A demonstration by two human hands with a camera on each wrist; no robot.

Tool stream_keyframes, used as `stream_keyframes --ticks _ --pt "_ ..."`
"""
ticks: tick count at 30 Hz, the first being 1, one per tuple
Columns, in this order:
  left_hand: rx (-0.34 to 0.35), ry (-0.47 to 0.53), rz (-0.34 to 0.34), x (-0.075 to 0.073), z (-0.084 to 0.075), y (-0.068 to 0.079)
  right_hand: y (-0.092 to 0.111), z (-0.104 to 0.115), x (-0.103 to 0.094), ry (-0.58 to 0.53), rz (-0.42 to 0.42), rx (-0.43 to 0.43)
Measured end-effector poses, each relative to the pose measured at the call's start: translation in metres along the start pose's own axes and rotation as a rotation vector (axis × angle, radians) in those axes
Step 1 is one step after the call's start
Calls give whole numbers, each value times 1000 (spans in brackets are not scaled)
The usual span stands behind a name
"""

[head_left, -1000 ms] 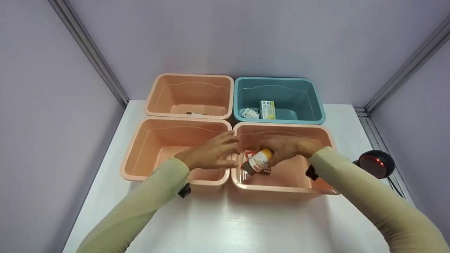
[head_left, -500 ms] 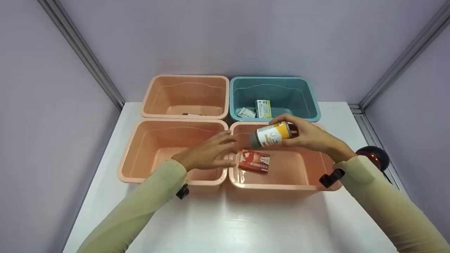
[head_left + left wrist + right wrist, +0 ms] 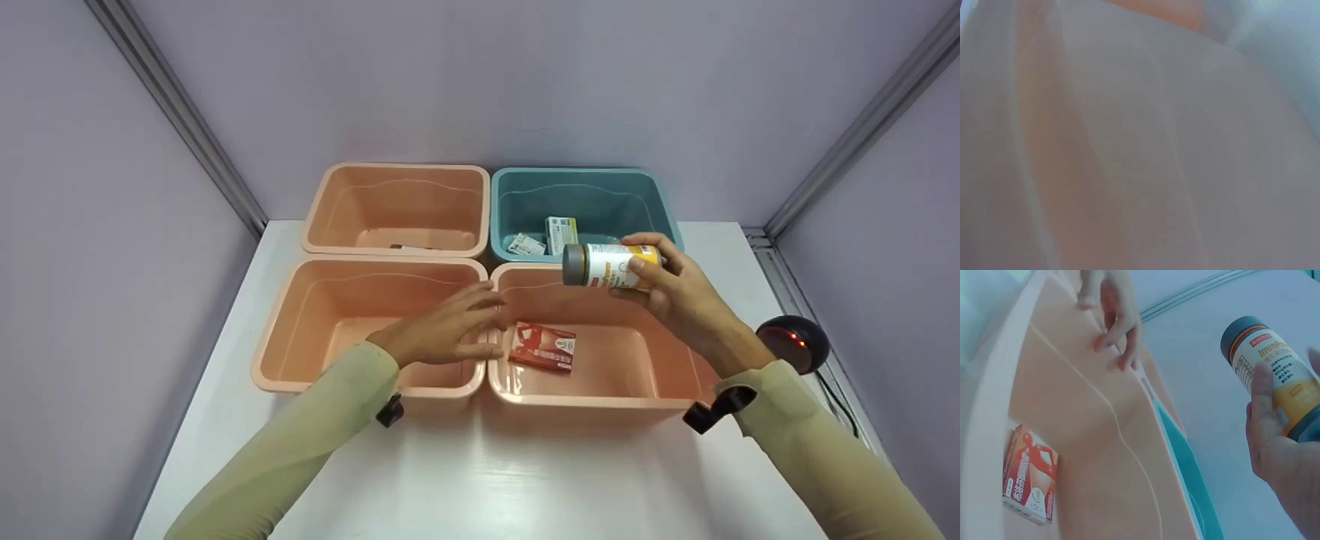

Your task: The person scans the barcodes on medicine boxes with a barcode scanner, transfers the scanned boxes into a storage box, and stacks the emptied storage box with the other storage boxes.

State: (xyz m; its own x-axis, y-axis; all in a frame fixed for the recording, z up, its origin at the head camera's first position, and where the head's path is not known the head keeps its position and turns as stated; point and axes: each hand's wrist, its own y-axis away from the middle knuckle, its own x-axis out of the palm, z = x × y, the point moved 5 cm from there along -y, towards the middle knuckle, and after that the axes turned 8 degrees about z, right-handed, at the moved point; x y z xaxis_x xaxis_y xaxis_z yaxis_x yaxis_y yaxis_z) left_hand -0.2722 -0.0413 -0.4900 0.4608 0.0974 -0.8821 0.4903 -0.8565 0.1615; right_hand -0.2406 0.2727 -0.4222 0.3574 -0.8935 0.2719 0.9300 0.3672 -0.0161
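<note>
My right hand point(image 3: 686, 300) grips a pill bottle point(image 3: 602, 265) with a grey cap and a white and yellow label. The bottle lies sideways in the grip, cap to the left, raised above the far rim of the front right bin point(image 3: 600, 401). On that bin's floor lies a red medicine box point(image 3: 541, 347), also visible in the right wrist view. Fingers spread and holding nothing, my left hand point(image 3: 446, 328) hovers at the adjoining rims of the two front bins. Blurred sleeve cloth point(image 3: 1129, 140) fills most of the left wrist view.
A blue bin point(image 3: 592, 174) at the back right holds two small boxes point(image 3: 561, 235). At the back left, a peach bin point(image 3: 409, 169) has a thin item on its floor. The front left bin point(image 3: 300, 322) is peach too. A black device with red lights point(image 3: 793, 345) stands at right.
My right hand has lifted the bottle out of the front right bin and moved it up and rightward, turning it level. The red box is now uncovered. My left hand stays in place.
</note>
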Motion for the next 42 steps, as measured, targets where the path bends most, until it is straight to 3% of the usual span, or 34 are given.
stream_keyframes --ticks 13,16,20,22,30,34,37,42 --pt "10 24 -10 1 0 1 38 4 -44 -54 -195 -133" --pt "13 27 -19 0 1 2 42 2 -55 -210 -200 -162" --pt "13 27 -19 1 1 2 46 -1 -63 -455 -144 -189" --pt "11 27 -15 2 1 1 47 -3 -62 -489 -87 -174" --pt "11 30 -15 2 1 0 44 -3 -47 -352 139 -113" --pt "12 25 -14 2 1 0 41 -2 -39 -372 223 -104" --pt "18 20 -16 2 1 1 38 -3 -35 -336 218 -94" --pt "14 26 -7 1 1 1 35 -4 -36 -149 122 -80"
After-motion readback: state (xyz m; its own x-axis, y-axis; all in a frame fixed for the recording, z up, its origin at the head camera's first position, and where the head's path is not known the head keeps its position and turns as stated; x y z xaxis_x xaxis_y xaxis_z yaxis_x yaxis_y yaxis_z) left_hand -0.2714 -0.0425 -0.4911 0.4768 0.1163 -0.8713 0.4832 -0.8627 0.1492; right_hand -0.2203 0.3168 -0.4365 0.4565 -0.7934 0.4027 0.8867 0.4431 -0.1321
